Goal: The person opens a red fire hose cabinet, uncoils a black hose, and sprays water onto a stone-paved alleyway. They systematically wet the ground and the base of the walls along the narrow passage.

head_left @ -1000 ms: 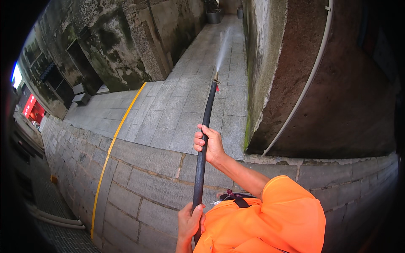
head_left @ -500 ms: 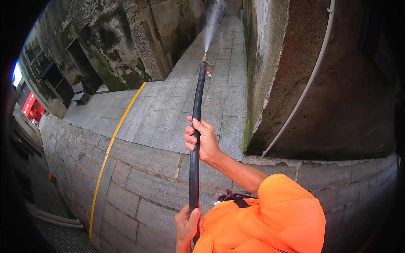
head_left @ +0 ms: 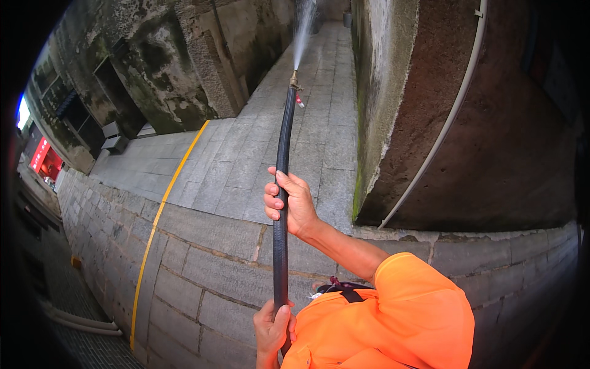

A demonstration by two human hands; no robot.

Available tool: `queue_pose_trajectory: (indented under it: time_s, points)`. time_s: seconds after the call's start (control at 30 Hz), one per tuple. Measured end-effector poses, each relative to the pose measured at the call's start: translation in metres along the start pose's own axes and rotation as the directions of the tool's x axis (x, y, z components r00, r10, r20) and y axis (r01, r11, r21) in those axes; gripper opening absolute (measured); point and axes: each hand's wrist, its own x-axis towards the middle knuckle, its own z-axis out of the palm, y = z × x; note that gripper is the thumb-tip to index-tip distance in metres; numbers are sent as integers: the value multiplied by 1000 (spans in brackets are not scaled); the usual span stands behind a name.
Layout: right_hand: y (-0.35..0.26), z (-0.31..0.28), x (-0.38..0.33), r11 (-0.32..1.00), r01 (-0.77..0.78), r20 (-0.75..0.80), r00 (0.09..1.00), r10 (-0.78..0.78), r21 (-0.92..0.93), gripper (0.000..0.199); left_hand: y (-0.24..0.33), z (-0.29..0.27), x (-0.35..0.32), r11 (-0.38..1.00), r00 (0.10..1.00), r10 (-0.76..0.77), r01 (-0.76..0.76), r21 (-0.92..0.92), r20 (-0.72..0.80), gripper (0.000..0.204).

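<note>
A long black hose (head_left: pixel 283 141) runs up the middle of the head view, ending in a brass nozzle (head_left: pixel 294 80). A thin jet of water (head_left: pixel 305 31) shoots from it up the stone alley. My right hand (head_left: pixel 290 206) is shut around the hose about halfway along, its forearm coming out of an orange sleeve (head_left: pixel 393 320). My left hand (head_left: pixel 273 332) grips the hose's lower end near the bottom edge, beside the orange garment. A dark strap (head_left: pixel 347 290) lies across the orange cloth.
Grey stone paving (head_left: pixel 215 246) with a yellow line (head_left: pixel 165 206) covers the ground. A mossy wall (head_left: pixel 393 104) with a white pipe (head_left: pixel 445 129) stands close on the right. Dark stained buildings (head_left: pixel 178 67) line the left, with a red sign (head_left: pixel 43 161) far left and pale pipes (head_left: pixel 83 323) lower left.
The hose has swung up and a little left, so the nozzle now sprays farther up the alley. My right hand has shifted slightly left with it; the left hand stays low.
</note>
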Motion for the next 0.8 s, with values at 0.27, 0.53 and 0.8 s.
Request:
queue_pose_trajectory:
  time_s: [0.27, 0.53, 0.8]
  points:
    - [1, -1, 4, 1000, 2, 15, 1000, -2, 10, 20, 0, -1, 2, 1000, 1000, 2, -2, -5, -7, 19]
    - [3, -2, 6, 1000, 5, 26, 1000, -5, 16, 19, -4, -4, 5, 1000, 1000, 8, -8, -4, -8, 19]
    - [4, 1, 7, 1000, 5, 29, 1000, -5, 10, 19, -1, -7, 5, 999, 1000, -8, 7, -45, -7, 19]
